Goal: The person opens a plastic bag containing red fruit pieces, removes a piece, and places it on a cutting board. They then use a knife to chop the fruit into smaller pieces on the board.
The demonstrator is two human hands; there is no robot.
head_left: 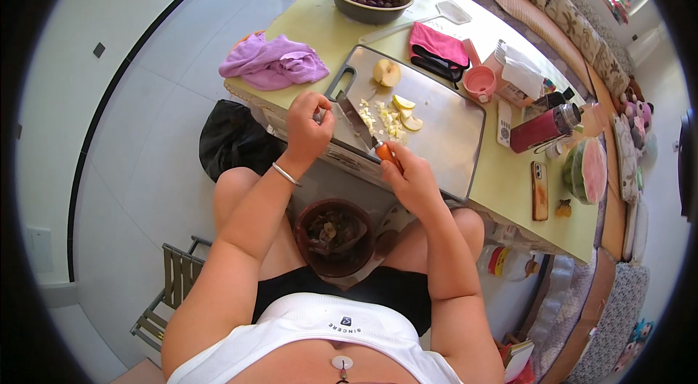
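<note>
My right hand (413, 182) grips the orange handle of a kitchen knife (355, 122). The blade lies over the near left part of a metal cutting board (447, 138) with a dark rim, pointing toward its handle slot. My left hand (309, 122) is curled shut beside the blade tip, at the board's left edge; whatever its fingers hold is hidden. Small chopped pale fruit pieces (392, 124) lie just right of the blade. Next to them are yellow-skinned fruit slices (411, 123), apple or pear. Farther back on the board rests a cut fruit half (387, 73).
Around the board are a purple cloth (273, 62), a colander (340, 4) of dark round fruit, a fly swatter (454, 12), pink cloth (438, 46), pink cup (480, 81), bottle (538, 131), phone (539, 190) and cut watermelon (584, 169). Between my legs stands a scrap bin (309, 262).
</note>
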